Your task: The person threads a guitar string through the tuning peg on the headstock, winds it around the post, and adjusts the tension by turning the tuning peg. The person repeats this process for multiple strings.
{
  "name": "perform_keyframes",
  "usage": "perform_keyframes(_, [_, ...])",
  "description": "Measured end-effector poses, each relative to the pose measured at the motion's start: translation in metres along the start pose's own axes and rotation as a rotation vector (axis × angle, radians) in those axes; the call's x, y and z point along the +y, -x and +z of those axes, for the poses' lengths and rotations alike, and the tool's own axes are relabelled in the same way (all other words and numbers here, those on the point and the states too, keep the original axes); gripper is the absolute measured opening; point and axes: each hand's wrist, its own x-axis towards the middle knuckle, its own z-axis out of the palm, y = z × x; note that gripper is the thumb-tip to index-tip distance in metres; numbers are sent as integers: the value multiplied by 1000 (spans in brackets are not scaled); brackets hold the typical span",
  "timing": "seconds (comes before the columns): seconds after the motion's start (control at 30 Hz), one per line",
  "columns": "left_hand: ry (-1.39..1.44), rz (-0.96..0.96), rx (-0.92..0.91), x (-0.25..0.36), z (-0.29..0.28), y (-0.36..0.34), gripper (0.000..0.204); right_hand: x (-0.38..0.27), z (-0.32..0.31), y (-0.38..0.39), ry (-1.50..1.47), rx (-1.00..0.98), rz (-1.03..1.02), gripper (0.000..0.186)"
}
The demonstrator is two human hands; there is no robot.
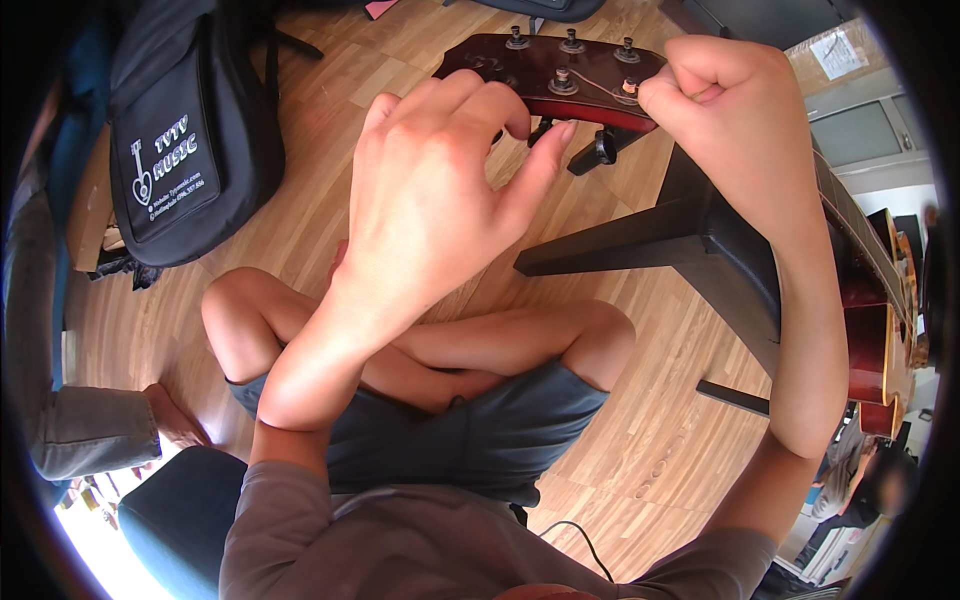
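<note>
A dark red guitar headstock [600,65] with several metal string posts lies at the top, just beyond my hands. My left hand [430,190] reaches over its near edge, with thumb and index finger closed around a dark tuning peg [541,131]. Another tuning peg [604,147], black, sticks out to the right of that thumb. My right hand [720,90] is curled into a fist at the headstock's right end, pinching a thin guitar string [600,89] that runs from a near post. Its fingertips are partly hidden.
Under the guitar stands a black padded stool [730,250] with splayed legs. Guitar bodies [870,350] show at the right. A black guitar bag [190,140] lies at the left, near another person's jeans leg [95,435]. Below my arms are my crossed legs [480,345] on the wooden floor.
</note>
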Motion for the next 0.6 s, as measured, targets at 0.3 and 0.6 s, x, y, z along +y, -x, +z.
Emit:
perform_keyframes(0.3, [289,164,-49,-11,-4,-30,33,-2,0,-1,18,7,7,38])
perform_keyframes(0.6, [193,353,-40,-22,-15,-45,24,-3,0,-2,57,21,-14,39])
